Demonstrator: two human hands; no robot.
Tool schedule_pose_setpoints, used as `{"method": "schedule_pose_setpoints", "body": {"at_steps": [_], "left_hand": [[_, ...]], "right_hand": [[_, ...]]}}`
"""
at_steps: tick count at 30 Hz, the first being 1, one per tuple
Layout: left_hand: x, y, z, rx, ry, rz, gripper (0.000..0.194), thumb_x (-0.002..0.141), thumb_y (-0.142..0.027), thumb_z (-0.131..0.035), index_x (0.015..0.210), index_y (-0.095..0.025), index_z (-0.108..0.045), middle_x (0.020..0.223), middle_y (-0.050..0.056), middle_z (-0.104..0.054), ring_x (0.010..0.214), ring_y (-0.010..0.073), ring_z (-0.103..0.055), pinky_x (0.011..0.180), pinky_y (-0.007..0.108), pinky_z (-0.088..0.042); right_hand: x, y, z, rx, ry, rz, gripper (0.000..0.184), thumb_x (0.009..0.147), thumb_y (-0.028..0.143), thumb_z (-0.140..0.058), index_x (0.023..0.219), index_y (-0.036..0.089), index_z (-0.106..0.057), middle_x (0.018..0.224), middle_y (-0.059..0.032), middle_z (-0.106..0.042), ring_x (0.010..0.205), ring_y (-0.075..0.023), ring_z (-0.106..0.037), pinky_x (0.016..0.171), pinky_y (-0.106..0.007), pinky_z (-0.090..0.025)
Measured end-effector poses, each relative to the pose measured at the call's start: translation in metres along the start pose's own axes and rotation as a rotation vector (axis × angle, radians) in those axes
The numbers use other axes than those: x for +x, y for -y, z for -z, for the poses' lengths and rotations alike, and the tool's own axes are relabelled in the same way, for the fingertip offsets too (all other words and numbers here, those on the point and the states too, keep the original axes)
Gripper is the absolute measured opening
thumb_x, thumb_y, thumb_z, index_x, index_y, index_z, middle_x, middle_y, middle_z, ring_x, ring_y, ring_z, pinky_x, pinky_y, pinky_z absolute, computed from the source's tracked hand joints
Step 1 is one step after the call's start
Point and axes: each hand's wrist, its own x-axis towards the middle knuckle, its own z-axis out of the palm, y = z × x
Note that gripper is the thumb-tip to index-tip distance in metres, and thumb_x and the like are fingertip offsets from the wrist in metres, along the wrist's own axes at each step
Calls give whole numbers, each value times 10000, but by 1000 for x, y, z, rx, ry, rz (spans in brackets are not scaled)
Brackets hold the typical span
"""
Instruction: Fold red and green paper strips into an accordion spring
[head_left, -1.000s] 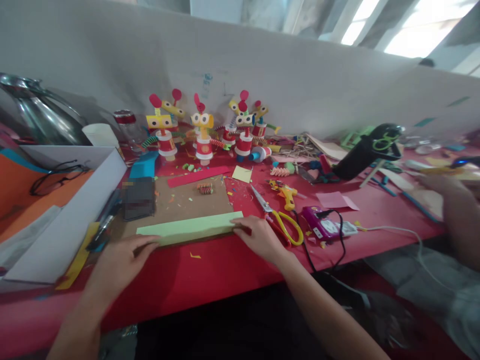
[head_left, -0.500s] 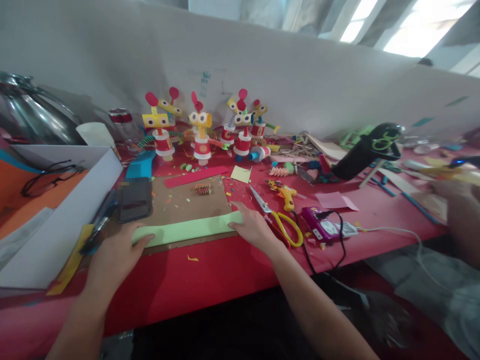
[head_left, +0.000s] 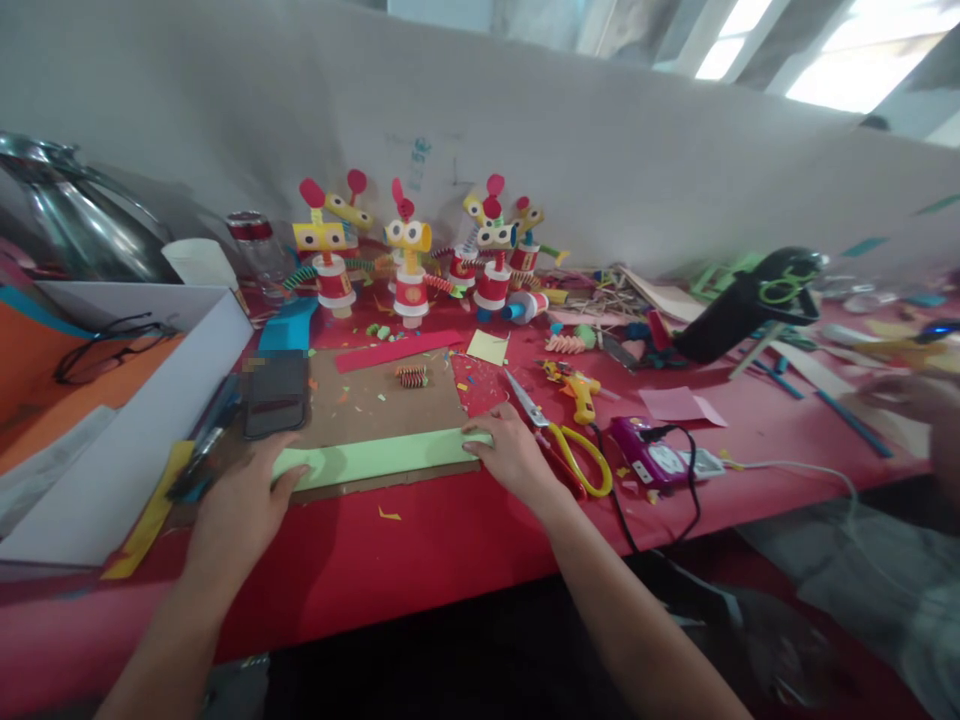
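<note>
A light green paper strip [head_left: 382,458] stretches between my two hands, over the front part of a brown cardboard sheet [head_left: 352,400]. My left hand [head_left: 251,495] is closed on the strip's left end, thumb toward the middle. At the right end, my right hand [head_left: 514,455] pinches the strip between thumb and fingers. Behind the strip a small coil of folded striped paper [head_left: 412,376] lies on the cardboard. Scissors with yellow and red handles [head_left: 574,455] rest just right of my right hand. A black phone [head_left: 277,395] lies beyond my left hand.
Several paper-cup robot figures [head_left: 411,275] stand along the wall. A white box [head_left: 150,420] holding glasses is at left, near a steel jug [head_left: 82,220]. A yellow glue gun [head_left: 579,393] and a purple power socket [head_left: 649,452] with cables lie right. Another person's hand [head_left: 911,395] is at far right.
My right hand's fingers have shifted slightly inward along the strip's right end. My left hand keeps its hold. The whole view has shifted a little.
</note>
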Motion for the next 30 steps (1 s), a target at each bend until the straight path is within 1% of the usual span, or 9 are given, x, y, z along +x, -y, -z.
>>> {"method": "schedule_pose_setpoints", "body": {"at_steps": [5,8,10,14,17,21,23,26,30], "left_hand": [[-2,10,-9,-136,-55,-99,312,897,-345,-392,1047,-194,-620,1088,100,-661,1024,274,-604,895,389,-451],[-5,12,-10,-101,-89,-99,316,900,-354,-410,1044,-179,-631,1036,107,-649,992,269,-592,911,401,-446],[-8,8,-9,1,-153,-93,339,896,-371,-421,1028,-171,-662,1032,132,-623,1014,298,-563,927,442,-432],[-15,-8,-4,170,-175,-143,360,888,-224,-365,977,-125,-700,1100,184,-590,1073,336,-516,945,478,-418],[-20,-21,-3,152,-107,-195,445,818,-53,-326,1109,-104,-659,1155,172,-607,1088,304,-529,958,434,-426],[-28,-35,-5,152,-59,-198,566,815,-20,-307,1309,-159,-546,1232,154,-596,1124,291,-545,957,427,-434],[-32,-39,-8,167,-49,-229,548,866,-81,-321,1351,-251,-509,1309,139,-555,1182,312,-521,984,476,-406],[-37,-42,-13,177,-32,-315,459,907,-324,-437,1362,-375,-475,1447,100,-440,1301,392,-403,1032,591,-303],[-40,-41,-14,169,-3,-345,549,872,-503,-467,1406,-410,-384,1510,94,-355,1356,417,-310,1057,605,-244]], "right_hand": [[-9,4,-1,-109,-30,30,175,838,186,-627,986,223,-714,1149,-78,-500,841,-157,-601,806,-307,-499],[-18,8,-3,-303,-107,144,155,872,205,-575,902,233,-724,1243,-98,-516,985,-244,-564,827,-385,-497],[-24,13,-6,-410,-88,248,194,878,144,-532,886,213,-713,1188,-112,-576,1040,-267,-531,843,-398,-494],[-35,28,-15,-500,42,318,403,856,23,-459,1170,219,-618,1097,-120,-626,979,-236,-561,737,-314,-527],[-44,39,-22,-505,52,335,470,897,146,-481,1333,320,-498,1194,-144,-576,1026,-277,-558,736,-357,-534],[-54,52,-35,-424,21,368,486,901,454,-507,1379,414,-424,1338,-158,-479,1202,-380,-462,931,-590,-415],[-56,57,-40,-412,15,352,521,874,525,-515,1378,430,-419,1369,-160,-459,1233,-415,-433,948,-668,-346],[-57,61,-42,-409,20,323,521,861,529,-534,1364,430,-439,1376,-159,-463,1246,-433,-422,931,-702,-327],[-56,61,-40,-398,41,296,497,870,486,-545,1354,417,-457,1381,-159,-479,1256,-454,-416,925,-709,-325]]}}
